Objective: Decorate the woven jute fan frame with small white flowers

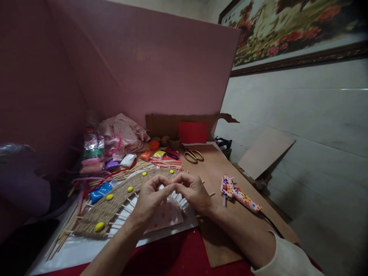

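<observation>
My left hand (156,191) and my right hand (192,189) meet fingertip to fingertip over a fan-shaped craft. Both are closed in a pinch. A speck of yellow shows where the fingertips touch, but I cannot make out what they hold. Under them, the fan has a curved band of twine (119,202) woven over thin wooden sticks, with several yellow dots (99,226) along it. At its inner part lies a pale pink spotted half-round piece (165,218), partly covered by my hands.
On brown board (212,168) to the right lie a flowered glue gun (240,194) and scissors (193,155). Behind the fan are clay packets in yellow (158,154), blue (100,192) and other colours, loose sticks (60,241), crumpled pink cloth (123,132) and a red card (192,132).
</observation>
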`<move>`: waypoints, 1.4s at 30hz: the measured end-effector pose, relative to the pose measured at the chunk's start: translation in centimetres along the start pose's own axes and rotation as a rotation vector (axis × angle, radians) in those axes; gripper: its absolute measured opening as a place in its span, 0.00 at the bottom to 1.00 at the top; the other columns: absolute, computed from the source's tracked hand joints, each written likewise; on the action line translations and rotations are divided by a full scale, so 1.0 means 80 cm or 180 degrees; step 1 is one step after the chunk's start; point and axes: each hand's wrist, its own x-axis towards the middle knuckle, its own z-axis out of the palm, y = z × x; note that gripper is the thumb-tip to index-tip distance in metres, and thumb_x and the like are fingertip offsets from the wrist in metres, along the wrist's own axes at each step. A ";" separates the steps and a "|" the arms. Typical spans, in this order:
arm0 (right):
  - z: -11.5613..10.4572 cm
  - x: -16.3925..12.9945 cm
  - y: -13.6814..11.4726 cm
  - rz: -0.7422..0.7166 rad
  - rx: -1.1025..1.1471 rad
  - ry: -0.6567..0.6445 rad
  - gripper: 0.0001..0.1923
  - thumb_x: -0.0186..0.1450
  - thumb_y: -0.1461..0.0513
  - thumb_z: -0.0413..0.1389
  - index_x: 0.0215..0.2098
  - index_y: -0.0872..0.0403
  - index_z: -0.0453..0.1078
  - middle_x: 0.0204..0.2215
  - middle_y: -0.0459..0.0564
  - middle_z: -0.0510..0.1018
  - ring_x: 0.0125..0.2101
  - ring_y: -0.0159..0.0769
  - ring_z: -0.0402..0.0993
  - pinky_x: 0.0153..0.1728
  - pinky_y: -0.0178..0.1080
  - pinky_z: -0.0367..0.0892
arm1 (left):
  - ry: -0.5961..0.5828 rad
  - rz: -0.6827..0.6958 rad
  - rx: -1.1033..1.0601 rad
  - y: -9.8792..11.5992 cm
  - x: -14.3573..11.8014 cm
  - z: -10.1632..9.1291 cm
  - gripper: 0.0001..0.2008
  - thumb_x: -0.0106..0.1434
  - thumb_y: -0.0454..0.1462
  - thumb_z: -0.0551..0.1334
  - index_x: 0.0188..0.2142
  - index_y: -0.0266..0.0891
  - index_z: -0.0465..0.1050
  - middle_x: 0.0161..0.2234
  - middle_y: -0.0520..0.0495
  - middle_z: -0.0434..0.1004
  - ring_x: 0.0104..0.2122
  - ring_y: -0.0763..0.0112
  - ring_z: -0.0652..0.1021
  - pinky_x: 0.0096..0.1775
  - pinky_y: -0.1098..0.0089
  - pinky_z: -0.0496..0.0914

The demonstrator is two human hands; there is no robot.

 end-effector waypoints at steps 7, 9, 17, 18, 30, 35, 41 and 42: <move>-0.006 -0.001 -0.002 -0.0391 -0.0555 -0.0187 0.05 0.59 0.68 0.57 0.28 0.54 0.73 0.25 0.46 0.76 0.28 0.32 0.70 0.29 0.34 0.62 | 0.0199 0.0543 0.0981 -0.007 0.005 -0.005 0.11 0.50 0.39 0.67 0.21 0.37 0.67 0.18 0.56 0.62 0.20 0.77 0.61 0.23 0.76 0.56; -0.007 -0.001 -0.002 -0.0476 -0.0665 -0.0223 0.06 0.59 0.68 0.56 0.28 0.54 0.73 0.25 0.47 0.76 0.28 0.33 0.70 0.29 0.34 0.62 | 0.0139 0.0552 0.1113 -0.008 0.006 -0.007 0.11 0.51 0.39 0.67 0.22 0.37 0.67 0.18 0.56 0.62 0.20 0.77 0.61 0.23 0.75 0.56; -0.008 -0.002 -0.007 -0.0285 -0.0623 -0.0331 0.04 0.58 0.65 0.59 0.24 0.54 0.71 0.22 0.44 0.73 0.25 0.30 0.66 0.27 0.33 0.60 | -0.0482 0.0230 0.0757 -0.007 -0.001 -0.010 0.13 0.56 0.43 0.64 0.24 0.38 0.64 0.20 0.56 0.60 0.21 0.77 0.60 0.23 0.76 0.54; -0.008 -0.001 -0.007 -0.0189 -0.0430 -0.0381 0.05 0.58 0.64 0.60 0.24 0.54 0.71 0.22 0.44 0.73 0.24 0.30 0.66 0.26 0.32 0.61 | -0.0563 0.0053 0.0521 -0.007 -0.002 -0.009 0.14 0.56 0.44 0.63 0.24 0.38 0.63 0.19 0.57 0.59 0.20 0.78 0.59 0.22 0.76 0.53; -0.005 0.003 -0.004 0.0699 0.1283 -0.0590 0.12 0.58 0.55 0.60 0.27 0.57 0.69 0.21 0.45 0.76 0.22 0.28 0.70 0.24 0.30 0.63 | -0.0406 -0.0947 -0.1099 -0.005 -0.005 0.004 0.16 0.54 0.46 0.65 0.26 0.36 0.65 0.20 0.56 0.62 0.16 0.83 0.58 0.17 0.79 0.50; -0.004 0.004 -0.004 0.0698 0.1203 -0.0509 0.14 0.57 0.54 0.61 0.25 0.57 0.68 0.20 0.44 0.75 0.19 0.25 0.66 0.22 0.29 0.61 | -0.0286 -0.0718 -0.0930 -0.006 -0.003 0.006 0.17 0.53 0.46 0.66 0.23 0.34 0.65 0.19 0.55 0.63 0.17 0.82 0.60 0.19 0.79 0.52; -0.005 0.005 -0.008 0.0715 0.1067 -0.0451 0.17 0.55 0.51 0.62 0.24 0.57 0.67 0.19 0.42 0.71 0.18 0.25 0.64 0.20 0.30 0.61 | -0.0136 -0.0461 -0.0807 -0.013 -0.002 0.007 0.19 0.52 0.48 0.66 0.21 0.35 0.64 0.17 0.55 0.62 0.16 0.82 0.59 0.20 0.78 0.52; -0.004 0.004 -0.007 0.0713 0.1051 -0.0434 0.17 0.54 0.51 0.62 0.24 0.57 0.67 0.19 0.42 0.70 0.19 0.25 0.64 0.20 0.30 0.61 | -0.0098 -0.0460 -0.0759 -0.013 -0.002 0.008 0.19 0.51 0.48 0.67 0.21 0.36 0.64 0.16 0.56 0.61 0.16 0.82 0.58 0.19 0.77 0.51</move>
